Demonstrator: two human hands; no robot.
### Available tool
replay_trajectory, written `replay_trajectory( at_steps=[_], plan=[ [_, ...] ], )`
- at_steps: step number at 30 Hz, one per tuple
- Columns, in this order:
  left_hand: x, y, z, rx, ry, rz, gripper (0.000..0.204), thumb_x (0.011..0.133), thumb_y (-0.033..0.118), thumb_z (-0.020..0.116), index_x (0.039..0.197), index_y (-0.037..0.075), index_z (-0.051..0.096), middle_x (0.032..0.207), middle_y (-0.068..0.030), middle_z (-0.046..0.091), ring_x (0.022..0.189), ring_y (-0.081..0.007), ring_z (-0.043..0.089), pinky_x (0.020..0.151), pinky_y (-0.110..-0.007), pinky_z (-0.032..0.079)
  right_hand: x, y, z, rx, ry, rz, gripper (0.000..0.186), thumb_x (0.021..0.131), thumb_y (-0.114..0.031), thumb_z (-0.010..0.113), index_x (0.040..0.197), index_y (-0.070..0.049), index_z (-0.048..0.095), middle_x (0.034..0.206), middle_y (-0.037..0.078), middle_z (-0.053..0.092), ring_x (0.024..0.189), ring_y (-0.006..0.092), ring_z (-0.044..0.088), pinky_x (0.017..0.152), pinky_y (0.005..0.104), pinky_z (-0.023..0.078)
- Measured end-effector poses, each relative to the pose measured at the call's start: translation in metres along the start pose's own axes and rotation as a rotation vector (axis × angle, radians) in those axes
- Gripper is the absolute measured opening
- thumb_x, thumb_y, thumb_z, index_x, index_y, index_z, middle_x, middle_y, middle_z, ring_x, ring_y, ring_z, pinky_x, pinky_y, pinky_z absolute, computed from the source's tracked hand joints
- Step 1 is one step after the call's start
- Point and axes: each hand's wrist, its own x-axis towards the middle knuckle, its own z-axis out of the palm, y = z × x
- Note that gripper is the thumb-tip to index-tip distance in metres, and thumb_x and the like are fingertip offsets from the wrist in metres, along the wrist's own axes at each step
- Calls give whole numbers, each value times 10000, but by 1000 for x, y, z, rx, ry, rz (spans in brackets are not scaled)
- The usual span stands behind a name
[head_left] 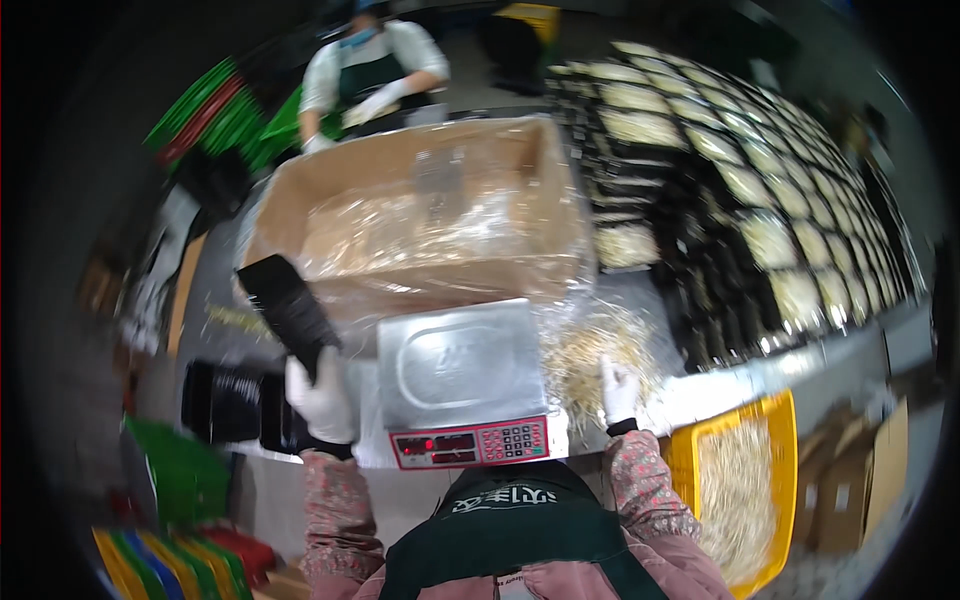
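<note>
My white-gloved left hand [320,400] grips a black plastic tray [290,305] by its near end and holds it tilted above the table, left of the scale. My right hand [618,388], also gloved, rests at a loose heap of thin pale strands, like enoki mushrooms or sprouts [590,350]; blur hides whether its fingers are closed on any. Between my hands stands a digital scale [460,365] with a bare steel pan and a red-edged keypad panel. More black trays [225,400] sit on the table beside my left wrist.
Beyond the scale is a large cardboard box [420,285] lined with clear plastic. Rows of filled, wrapped trays [770,240] cover the right side. A yellow crate [685,470] of pale strands stands at lower right. Across the table, a gloved co-worker [375,80] handles something pale.
</note>
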Motion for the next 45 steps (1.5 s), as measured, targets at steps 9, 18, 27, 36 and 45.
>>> replay_trajectory(
  at_steps=[9, 18, 27, 36, 45],
  plan=[
    [-157, -62, 278, 217, -1276, 863, 217, 783, 33, 560, 976, 85, 645, 859, -109, 630, 894, -305, 606, 1023, -525, 365, -147, -17, -80, -130, 135, 42, 557, 899, -355, 633, 1383, -129, 477, 731, 108, 640, 649, 275, 625, 623, 382, 494],
    [-209, -13, 314, 244, -1386, 1003, 481, 770, 154, 712, 1224, 67, 581, 1194, -121, 603, 1187, -333, 507, 1095, -496, 297, -329, 91, -277, -344, 968, 285, 472, 800, -276, 758, 1187, -43, 620, 1138, 155, 636, 1092, 313, 585, 968, 364, 455],
    [-482, 44, 327, -183, -2276, -375, 468, 945, 151, 605, 1365, 5, 460, 1277, -122, 587, 1123, -177, 580, 959, -293, 457, -368, 220, -406, -37, 704, 1183, 1234, 673, -623, 755, 1506, 19, 110, 1560, 251, 148, 1436, 395, 185, 1168, 441, 207],
    [-584, 20, 320, 296, -2341, -590, 679, 944, 241, 614, 1494, 56, 263, 1463, -166, 405, 1296, -220, 451, 1019, -344, 412, -352, 165, -356, -186, 661, 524, 919, 762, -472, 711, 1481, -70, 303, 1495, 314, 251, 1347, 438, 349, 1078, 475, 348],
    [-665, 43, 302, 446, -2274, -799, 904, 910, 547, 557, 1541, 131, 60, 1580, -145, 170, 1440, -294, 206, 1079, -538, 301, -359, 251, -341, -167, 930, 835, 847, 816, -550, 633, 1480, -135, 311, 1486, 269, 294, 1336, 486, 298, 1105, 524, 281]
  ],
)
